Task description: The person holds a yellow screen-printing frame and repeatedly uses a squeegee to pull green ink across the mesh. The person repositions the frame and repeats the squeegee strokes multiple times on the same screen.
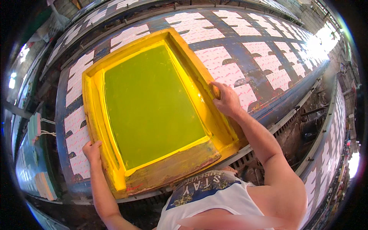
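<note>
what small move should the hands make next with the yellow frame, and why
Perhaps a slight two-handed nudge to align the yellow frame: the left hand grips its left side, the right hand its right side, and it partly hides the pale patterned pieces on the table.

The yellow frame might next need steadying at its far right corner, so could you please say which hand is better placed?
Probably right: the right hand grips the right side of the yellow frame, nearer its far end, while the left hand is on the left side, lower down.
</note>
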A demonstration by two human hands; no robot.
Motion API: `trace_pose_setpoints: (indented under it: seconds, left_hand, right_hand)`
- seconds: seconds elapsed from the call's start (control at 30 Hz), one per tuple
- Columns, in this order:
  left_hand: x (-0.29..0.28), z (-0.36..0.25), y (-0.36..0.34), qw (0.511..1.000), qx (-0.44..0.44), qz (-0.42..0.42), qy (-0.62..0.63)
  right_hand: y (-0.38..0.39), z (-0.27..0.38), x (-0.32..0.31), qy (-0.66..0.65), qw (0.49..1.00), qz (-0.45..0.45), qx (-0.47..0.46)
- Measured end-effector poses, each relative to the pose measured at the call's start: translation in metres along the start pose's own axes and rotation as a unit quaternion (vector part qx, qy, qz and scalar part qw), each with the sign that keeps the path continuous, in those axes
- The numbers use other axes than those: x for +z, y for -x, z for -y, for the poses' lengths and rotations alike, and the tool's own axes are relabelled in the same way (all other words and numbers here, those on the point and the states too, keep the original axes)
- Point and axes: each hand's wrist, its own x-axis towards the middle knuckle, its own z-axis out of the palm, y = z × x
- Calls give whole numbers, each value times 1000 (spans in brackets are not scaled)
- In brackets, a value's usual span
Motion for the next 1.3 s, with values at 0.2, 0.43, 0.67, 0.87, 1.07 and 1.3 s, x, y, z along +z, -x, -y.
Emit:
trace_pose_setpoints:
  seconds: [0.2,0.43,0.67,0.87,1.07,1.3]
  left_hand:
    - [87,-50,43,999,7,-22,33]
    - [190,-127,111,998,50,-24,39]
    - [270,-161,152,993,89,-72,-36]
    - [289,-179,185,992,82,-73,-69]
    - [296,-188,189,995,44,-49,-77]
    - [299,-188,192,989,69,-65,-110]
  right_hand:
    - [-14,-100,-42,-12,999,-35,11]
    - [-22,-228,-87,-14,997,-69,33]
    - [-32,-330,-120,-115,989,-56,68]
    - [-32,-352,-141,-109,990,-35,80]
    - [-34,-363,-144,-155,983,-19,95]
    - [-37,-380,-137,-109,993,-36,37]
